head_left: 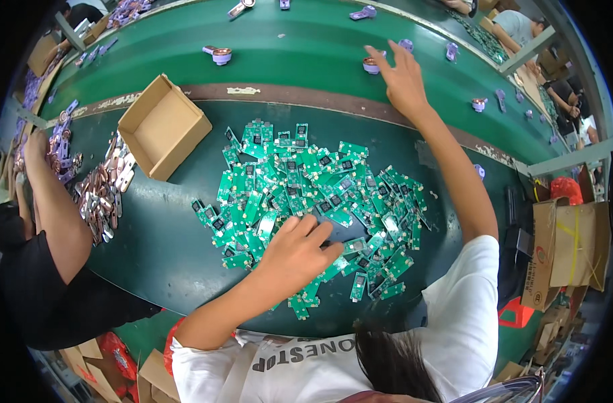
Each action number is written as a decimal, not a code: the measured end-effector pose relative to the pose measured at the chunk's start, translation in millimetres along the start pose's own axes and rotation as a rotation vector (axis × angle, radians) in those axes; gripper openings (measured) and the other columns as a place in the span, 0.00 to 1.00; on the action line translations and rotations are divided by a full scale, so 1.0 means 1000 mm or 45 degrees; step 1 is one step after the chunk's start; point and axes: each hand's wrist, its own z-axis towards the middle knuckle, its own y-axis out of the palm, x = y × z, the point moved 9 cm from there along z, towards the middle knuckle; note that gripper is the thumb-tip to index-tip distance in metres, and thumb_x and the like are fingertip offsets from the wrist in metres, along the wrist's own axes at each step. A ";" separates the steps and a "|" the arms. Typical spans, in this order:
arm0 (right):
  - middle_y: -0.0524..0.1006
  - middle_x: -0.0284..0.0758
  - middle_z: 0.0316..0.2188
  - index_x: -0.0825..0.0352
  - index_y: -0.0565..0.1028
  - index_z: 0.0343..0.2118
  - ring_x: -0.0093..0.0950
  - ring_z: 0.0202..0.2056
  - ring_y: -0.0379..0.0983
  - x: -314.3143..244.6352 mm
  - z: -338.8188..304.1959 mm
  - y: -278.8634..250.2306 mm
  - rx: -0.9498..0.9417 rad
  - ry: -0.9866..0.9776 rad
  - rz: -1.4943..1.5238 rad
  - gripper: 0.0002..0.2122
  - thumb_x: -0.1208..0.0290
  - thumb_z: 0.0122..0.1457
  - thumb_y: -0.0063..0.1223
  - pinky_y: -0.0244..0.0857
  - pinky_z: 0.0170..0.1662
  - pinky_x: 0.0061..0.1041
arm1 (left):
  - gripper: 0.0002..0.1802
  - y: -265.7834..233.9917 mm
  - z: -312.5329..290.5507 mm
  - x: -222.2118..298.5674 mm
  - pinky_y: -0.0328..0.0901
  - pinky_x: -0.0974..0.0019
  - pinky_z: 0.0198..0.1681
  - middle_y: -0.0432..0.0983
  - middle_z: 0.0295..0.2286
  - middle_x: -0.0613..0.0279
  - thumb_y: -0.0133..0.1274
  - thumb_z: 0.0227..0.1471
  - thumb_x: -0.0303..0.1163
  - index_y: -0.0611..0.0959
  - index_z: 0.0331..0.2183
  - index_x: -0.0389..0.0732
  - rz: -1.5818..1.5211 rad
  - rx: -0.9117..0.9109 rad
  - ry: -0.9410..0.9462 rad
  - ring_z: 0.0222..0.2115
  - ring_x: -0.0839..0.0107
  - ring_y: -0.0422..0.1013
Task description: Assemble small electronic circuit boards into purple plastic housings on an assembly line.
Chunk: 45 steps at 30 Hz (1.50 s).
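Note:
A broad heap of small green circuit boards (291,173) covers the middle of the dark green bench. My left hand (296,250) rests on the near part of this heap, its fingers curled down and drawn together. Whatever lies under its fingertips is hidden. My right hand (405,82) is stretched out over the green conveyor belt, with its fingers spread and nothing gripped. Close beside its fingertips sits a round purple part (370,66) with a copper-coloured top. Another purple part (406,45) lies just beyond these fingers.
An open cardboard box (165,127) stands left of the heap, near shiny elongated casings (105,191). More purple parts (220,56) lie scattered along the belt (289,67). A co-worker's arm (58,201) reaches in from the left. Cardboard cartons (568,245) stand at the right.

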 end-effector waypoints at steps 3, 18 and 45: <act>0.59 0.48 0.55 0.52 0.61 0.59 0.46 0.54 0.59 -0.003 0.015 0.007 0.020 -0.200 -0.146 0.36 0.88 0.43 0.49 0.63 0.48 0.43 | 0.15 -0.001 0.000 0.000 0.59 0.66 0.33 0.67 0.30 0.63 0.54 0.39 0.25 0.82 0.35 0.44 -0.107 0.040 0.040 0.34 0.67 0.64; 0.73 0.43 0.37 0.61 0.51 0.55 0.31 0.38 0.75 -0.133 -0.085 -0.097 -0.518 0.888 2.303 0.21 0.73 0.62 0.44 0.73 0.35 0.28 | 0.12 -0.042 -0.006 -0.036 0.69 0.64 0.35 0.78 0.31 0.58 0.60 0.42 0.24 0.82 0.35 0.36 -0.291 0.544 -0.268 0.30 0.60 0.73; 0.77 0.33 0.25 0.69 0.77 0.27 0.24 0.28 0.73 -0.160 -0.081 -0.143 -0.365 0.331 1.583 0.03 0.80 0.49 0.60 0.65 0.33 0.22 | 0.09 -0.035 -0.017 -0.068 0.66 0.70 0.28 0.79 0.32 0.61 0.57 0.45 0.19 0.82 0.32 0.38 -1.271 0.803 -0.516 0.28 0.67 0.72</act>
